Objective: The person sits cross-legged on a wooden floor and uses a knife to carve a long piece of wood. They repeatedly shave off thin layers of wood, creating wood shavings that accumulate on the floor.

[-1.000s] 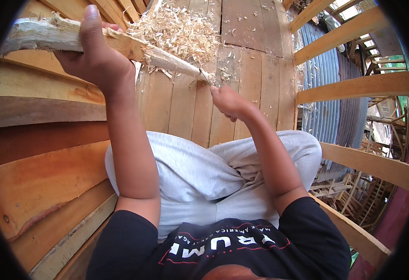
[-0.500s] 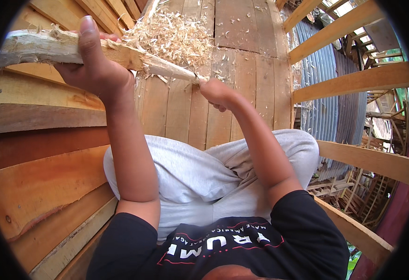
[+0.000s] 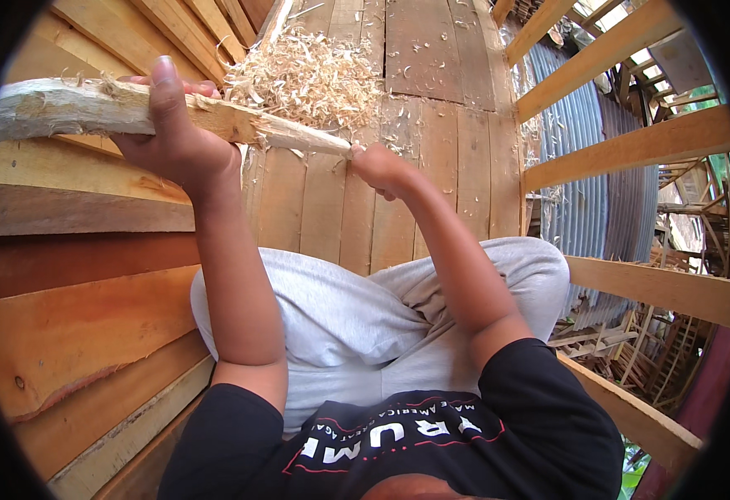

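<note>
A long peeled wooden stick [image 3: 302, 136] slants across in front of me, thick and rough-barked at the left and pared to a pale, thin end at the right. My left hand [image 3: 177, 137] is closed around its thicker part, thumb pointing up. At the thin tip, my right hand [image 3: 380, 168] is a closed fist. Whatever that fist grips is hidden by the fingers, so I cannot tell whether it holds a blade or the stick's end. Curled wood shavings [image 3: 306, 79] lie heaped on the floor beyond the stick.
I sit cross-legged on a plank floor [image 3: 323, 208]. A plank wall [image 3: 81, 321] rises close at my left. On the right runs a wooden railing [image 3: 632, 148], with corrugated metal sheets [image 3: 577, 179] and stacked timber beyond and below it.
My left hand and the thick part of the stick have come down a little, nearer to me. My right hand stays at the thin end. The view has tilted slightly.
</note>
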Demonstrator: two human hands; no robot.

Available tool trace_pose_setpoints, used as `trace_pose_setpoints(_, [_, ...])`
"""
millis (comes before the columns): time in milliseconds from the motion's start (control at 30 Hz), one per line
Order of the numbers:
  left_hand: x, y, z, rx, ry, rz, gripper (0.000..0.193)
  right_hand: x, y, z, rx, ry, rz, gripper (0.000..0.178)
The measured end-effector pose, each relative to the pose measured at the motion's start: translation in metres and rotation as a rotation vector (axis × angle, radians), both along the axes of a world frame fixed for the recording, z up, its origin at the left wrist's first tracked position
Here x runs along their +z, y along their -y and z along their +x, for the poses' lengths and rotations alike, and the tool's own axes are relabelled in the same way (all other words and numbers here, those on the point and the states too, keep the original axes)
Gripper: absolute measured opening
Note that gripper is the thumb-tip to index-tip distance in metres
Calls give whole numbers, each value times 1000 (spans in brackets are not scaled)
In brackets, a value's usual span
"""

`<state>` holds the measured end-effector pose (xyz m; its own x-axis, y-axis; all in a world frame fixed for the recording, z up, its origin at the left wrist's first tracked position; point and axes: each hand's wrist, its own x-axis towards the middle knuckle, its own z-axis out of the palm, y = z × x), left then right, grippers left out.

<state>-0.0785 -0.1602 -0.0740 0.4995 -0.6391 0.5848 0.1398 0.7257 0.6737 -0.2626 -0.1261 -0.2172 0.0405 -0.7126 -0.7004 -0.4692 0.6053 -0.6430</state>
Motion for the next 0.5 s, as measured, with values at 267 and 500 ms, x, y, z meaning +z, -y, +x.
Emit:
trace_pose_setpoints(267, [-2, 1, 5, 50, 109, -47, 26, 9, -32, -10, 21, -40, 78, 45])
trace_pose_setpoints(500, [-2, 0, 6, 3, 73, -20, 31, -3, -11, -2, -34, 7, -29, 43])
